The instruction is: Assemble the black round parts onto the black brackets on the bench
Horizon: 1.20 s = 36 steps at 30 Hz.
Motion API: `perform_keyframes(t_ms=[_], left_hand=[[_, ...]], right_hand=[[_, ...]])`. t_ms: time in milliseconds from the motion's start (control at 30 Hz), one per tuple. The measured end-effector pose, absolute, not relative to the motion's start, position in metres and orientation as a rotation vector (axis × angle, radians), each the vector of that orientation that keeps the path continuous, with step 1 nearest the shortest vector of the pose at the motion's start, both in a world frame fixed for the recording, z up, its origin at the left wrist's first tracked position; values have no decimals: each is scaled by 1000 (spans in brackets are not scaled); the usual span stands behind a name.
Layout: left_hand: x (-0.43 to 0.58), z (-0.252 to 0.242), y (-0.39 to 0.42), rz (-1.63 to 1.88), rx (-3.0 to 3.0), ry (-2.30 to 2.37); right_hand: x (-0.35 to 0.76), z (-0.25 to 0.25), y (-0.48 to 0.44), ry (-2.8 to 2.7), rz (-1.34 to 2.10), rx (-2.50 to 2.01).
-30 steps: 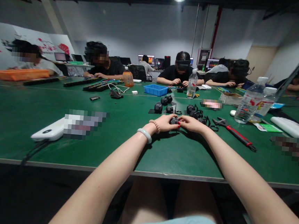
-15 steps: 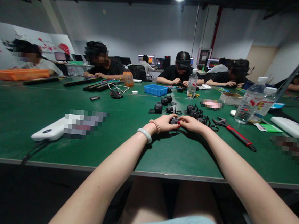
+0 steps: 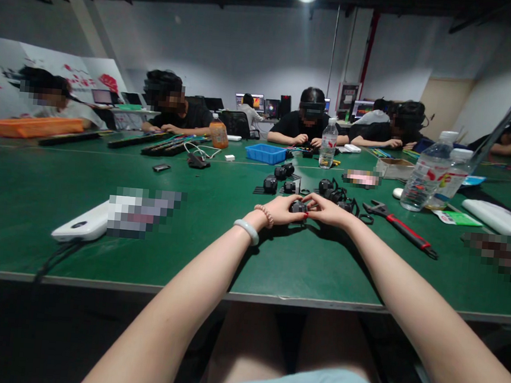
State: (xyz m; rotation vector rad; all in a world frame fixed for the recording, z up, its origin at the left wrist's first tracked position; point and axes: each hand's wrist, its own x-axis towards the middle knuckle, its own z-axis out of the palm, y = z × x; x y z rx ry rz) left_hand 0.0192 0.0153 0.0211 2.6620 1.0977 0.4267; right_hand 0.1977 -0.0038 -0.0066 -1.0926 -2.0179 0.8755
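Low over the green table, my left hand (image 3: 279, 210) curls its fingers around a small black rounded part (image 3: 297, 207), gripping it from the left. From the right, my right hand (image 3: 324, 210) closes its fingers on the same part; the fingertips partly hide it. What kind of part it is does not show clearly. Just beyond my hands lie similar black parts (image 3: 270, 184) and a loose cluster of black pieces (image 3: 336, 194). A black ring (image 3: 366, 219) rests right of my right hand.
An adjustable wrench (image 3: 406, 231) with a red and black handle lies to the right. Water bottles (image 3: 424, 173) stand behind it. A white power bank (image 3: 85, 221) with a cable lies left. Further back are a blue tray (image 3: 265, 153) and an orange bottle (image 3: 218, 133). Several people sit across the table.
My right hand's fingers have shifted slightly up and around the black part, with the index finger raised more. My left hand stays about where it was.
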Motion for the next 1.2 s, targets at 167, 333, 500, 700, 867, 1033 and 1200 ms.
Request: perform_keyframes(t_ms=[167, 333, 500, 700, 867, 1033, 1200], left_hand=[[20, 21, 15, 432, 2660, 1104], [19, 20, 16, 440, 2678, 1068], [18, 19, 17, 451, 2689, 1042], [18, 20, 16, 442, 2682, 1050], [18, 19, 18, 441, 2686, 1042], [18, 18, 19, 429, 2684, 1058], [18, 19, 17, 436, 2682, 1043]], right_hand=[[198, -10, -3, -2026, 862, -1075], [198, -12, -2, -2043, 797, -1073], [199, -11, -2, -2058, 796, -1062], [199, -12, -1, -2061, 809, -1059], [199, -11, 0, -2071, 803, -1063], [198, -9, -2, -2076, 791, -1064], [197, -6, -5, -2075, 801, -1100]])
